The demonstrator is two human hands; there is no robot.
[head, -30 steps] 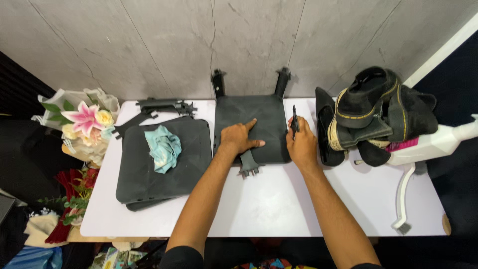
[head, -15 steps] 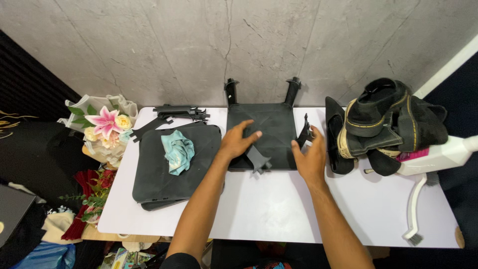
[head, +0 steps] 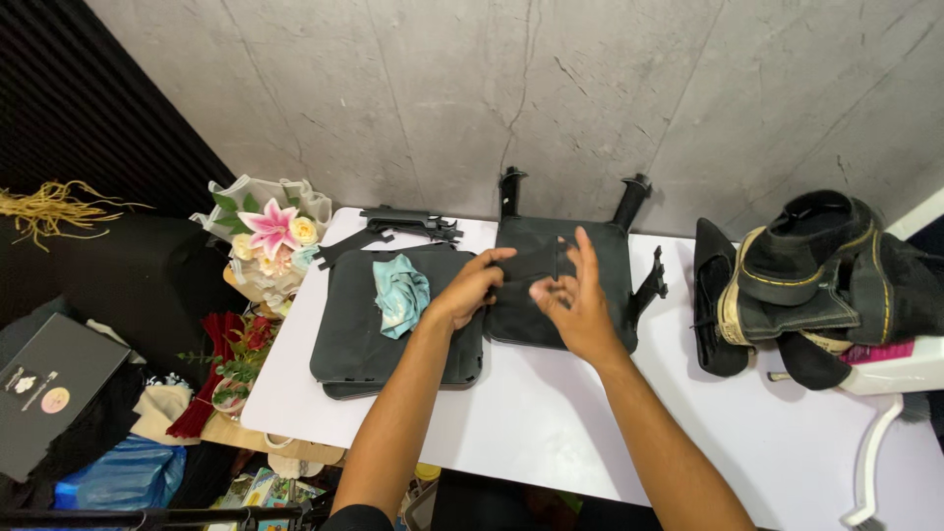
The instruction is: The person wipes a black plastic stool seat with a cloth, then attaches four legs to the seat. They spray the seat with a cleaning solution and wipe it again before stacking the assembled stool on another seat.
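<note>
A black square panel [head: 600, 258] with two upright posts at its far edge lies in the middle of the white table [head: 551, 423]. My left hand [head: 467, 293] rests on the panel's left part, its fingers curled around the edge. Close beside it, my right hand [head: 578, 307] is over the panel's middle and pinches a thin black stick-like tool [head: 556, 260] that points upward. The two hands almost touch. A small black bracket [head: 650, 283] sticks out at the panel's right edge.
A stack of dark panels [head: 354, 339] with a crumpled teal cloth [head: 400, 292] lies at the left, black brackets [head: 398, 221] behind it. A flower bouquet [head: 267, 236] sits off the left edge. Black footwear [head: 806, 280] and a white handle [head: 875, 447] are at the right.
My head moved and the view shifted. My right hand came from the panel's right edge to its middle, next to my left hand. The small bracket now lies at the panel's right side.
</note>
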